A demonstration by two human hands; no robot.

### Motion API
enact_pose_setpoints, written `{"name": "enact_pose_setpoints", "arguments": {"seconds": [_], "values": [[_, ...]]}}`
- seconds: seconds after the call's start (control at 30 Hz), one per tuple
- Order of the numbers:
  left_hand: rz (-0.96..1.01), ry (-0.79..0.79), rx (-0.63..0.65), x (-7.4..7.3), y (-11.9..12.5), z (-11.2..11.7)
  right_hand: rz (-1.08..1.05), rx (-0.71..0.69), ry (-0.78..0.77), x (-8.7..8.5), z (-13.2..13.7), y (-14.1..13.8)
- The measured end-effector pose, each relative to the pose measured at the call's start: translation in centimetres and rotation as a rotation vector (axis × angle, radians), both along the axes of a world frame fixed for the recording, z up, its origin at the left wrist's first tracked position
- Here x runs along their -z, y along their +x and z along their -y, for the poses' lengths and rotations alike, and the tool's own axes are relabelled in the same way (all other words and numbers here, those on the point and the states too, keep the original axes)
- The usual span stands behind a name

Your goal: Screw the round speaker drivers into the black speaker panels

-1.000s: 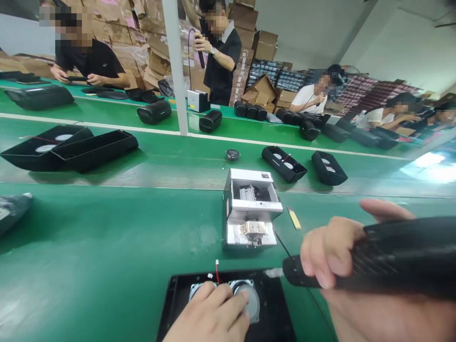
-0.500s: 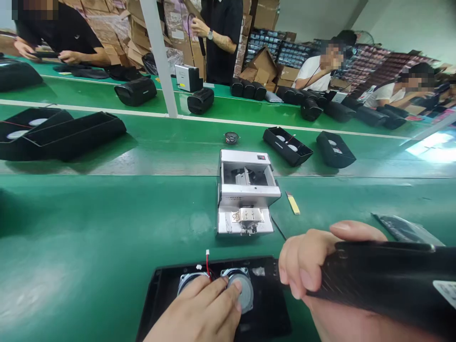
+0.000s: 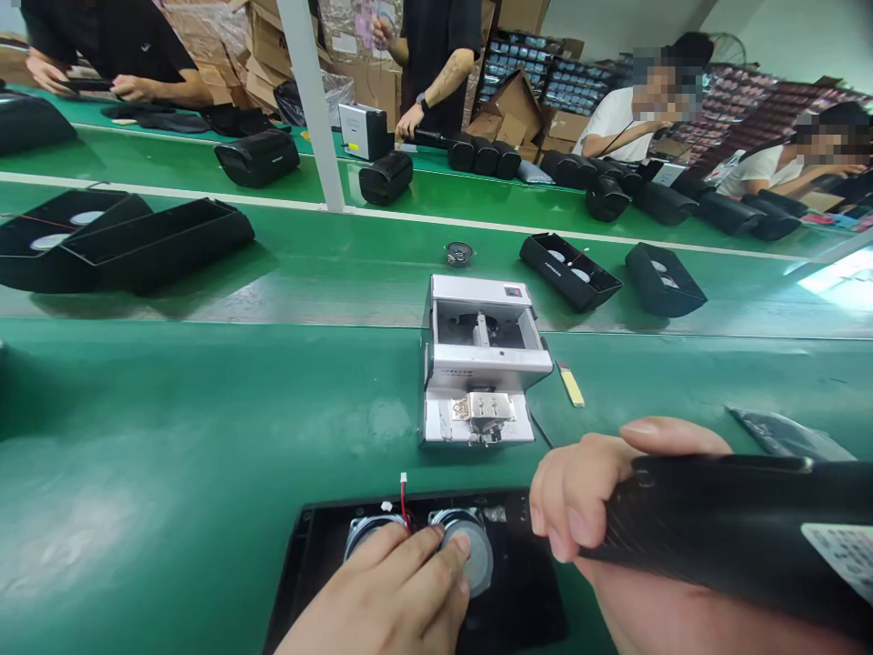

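pressing down at 6 o'clock, the left hand [image 3: 382, 591] lies with its fingers close together over two round speaker drivers, the nearer fingertips on the edge of the right driver [image 3: 481, 569]; whether they grip it or only rest there i cannot tell. the left driver [image 3: 368, 533] sits just beside it, with a red and black wire lead [image 3: 404, 506] rising between them, all inside a black panel [image 3: 522, 591]. at 4 o'clock, the right hand [image 3: 614, 514] has its fingers closed around a black speaker housing [image 3: 723, 514], thumb along the top. a steady hold seems best with fingertips on the metal frames, clear of the cones, and the wire left free. a white screw feeder [image 3: 481, 359] stands at 12 o'clock on the green conveyor belt [image 3: 170, 409].
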State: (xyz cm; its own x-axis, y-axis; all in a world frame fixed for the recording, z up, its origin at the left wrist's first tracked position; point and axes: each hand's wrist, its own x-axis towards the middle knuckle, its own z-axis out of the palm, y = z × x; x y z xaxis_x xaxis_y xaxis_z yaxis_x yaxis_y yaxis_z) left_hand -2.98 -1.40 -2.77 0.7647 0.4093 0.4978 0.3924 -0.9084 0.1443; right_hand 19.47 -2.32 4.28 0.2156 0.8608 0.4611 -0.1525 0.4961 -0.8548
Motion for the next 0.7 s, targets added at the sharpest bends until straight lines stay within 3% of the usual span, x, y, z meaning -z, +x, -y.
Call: {"name": "enact_pose_setpoints", "arguments": {"seconds": [0.43,0.7], "values": [[-0.066,-0.009,0.0,-0.7,0.0,-0.4,-0.024,-0.07,0.024,1.5,-0.7,-1.5],[-0.059,0.036,-0.043,-0.9,0.3,-0.1,-0.015,0.028,0.047,2.7,-1.0,-2.6]]}}
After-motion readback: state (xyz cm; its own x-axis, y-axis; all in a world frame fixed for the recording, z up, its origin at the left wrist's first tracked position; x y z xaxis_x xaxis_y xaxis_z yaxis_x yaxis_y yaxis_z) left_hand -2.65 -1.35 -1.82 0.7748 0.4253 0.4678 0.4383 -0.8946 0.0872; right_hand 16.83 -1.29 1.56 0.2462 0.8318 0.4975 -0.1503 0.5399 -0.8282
